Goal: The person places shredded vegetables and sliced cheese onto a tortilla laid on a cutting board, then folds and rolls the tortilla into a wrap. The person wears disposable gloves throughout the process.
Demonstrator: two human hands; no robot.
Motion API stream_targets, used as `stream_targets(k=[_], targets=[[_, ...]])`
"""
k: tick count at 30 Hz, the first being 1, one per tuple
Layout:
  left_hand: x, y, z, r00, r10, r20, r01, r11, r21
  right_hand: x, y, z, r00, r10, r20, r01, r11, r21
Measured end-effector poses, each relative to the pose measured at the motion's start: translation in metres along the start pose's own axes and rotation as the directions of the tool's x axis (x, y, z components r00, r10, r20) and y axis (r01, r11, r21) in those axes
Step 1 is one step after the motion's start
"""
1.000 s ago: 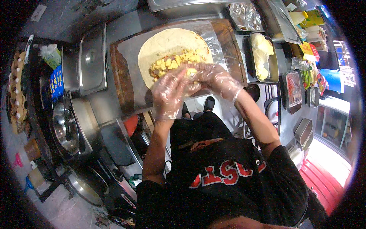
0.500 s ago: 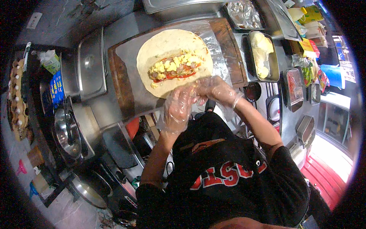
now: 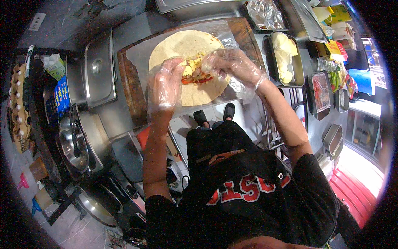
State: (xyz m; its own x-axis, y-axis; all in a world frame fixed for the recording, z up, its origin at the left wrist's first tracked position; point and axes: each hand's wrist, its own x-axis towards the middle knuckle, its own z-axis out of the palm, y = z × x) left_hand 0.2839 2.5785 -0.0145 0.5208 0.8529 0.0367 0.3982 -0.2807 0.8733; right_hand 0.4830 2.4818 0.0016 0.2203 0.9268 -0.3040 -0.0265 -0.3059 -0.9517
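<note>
A large round tortilla (image 3: 182, 43) lies flat on a sheet of translucent paper (image 3: 139, 54), over a dark wooden board (image 3: 127, 99). Across its middle runs a filling (image 3: 195, 76) of scrambled egg, meat and red strips. My left hand (image 3: 165, 85), in a clear plastic glove, curls its fingers in at the filling's left end. At the right end my gloved right hand (image 3: 234, 66) has its fingers bent against the egg. Both hands cover the filling's ends, so their exact grip is partly hidden.
A metal tray of pale yellow food (image 3: 284, 58) stands right of the board, near a foil-covered tray (image 3: 265, 15). Left are a lidded steel container (image 3: 99, 70) and a steel bowl (image 3: 74, 143). A wrapped tray (image 3: 320, 97) sits farther right.
Both hands have moved up from the tortilla's near edge and spread apart, onto the two ends of the filling. The tortilla stays flat in nearly the same place.
</note>
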Motion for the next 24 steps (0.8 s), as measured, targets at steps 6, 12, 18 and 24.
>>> stream_targets(k=[6,12,18,24], targets=[[0.023,-0.006,0.003,0.985,0.149,0.084,-0.170,0.902,0.396,0.013,0.003,-0.006,0.952,-0.301,0.047,0.271,0.766,-0.583],[0.025,0.017,0.004,0.994,0.021,0.110,-0.065,0.911,0.408,0.009,0.027,-0.003,0.807,-0.581,0.103,0.390,0.394,-0.832],[0.027,0.001,0.007,0.995,0.022,0.093,-0.059,0.907,0.418,0.015,0.002,0.014,0.903,-0.424,0.065,0.263,0.427,-0.865],[0.022,0.001,0.007,0.989,0.123,0.079,-0.145,0.891,0.431,0.034,0.038,0.017,0.822,-0.567,0.049,0.353,0.441,-0.825]])
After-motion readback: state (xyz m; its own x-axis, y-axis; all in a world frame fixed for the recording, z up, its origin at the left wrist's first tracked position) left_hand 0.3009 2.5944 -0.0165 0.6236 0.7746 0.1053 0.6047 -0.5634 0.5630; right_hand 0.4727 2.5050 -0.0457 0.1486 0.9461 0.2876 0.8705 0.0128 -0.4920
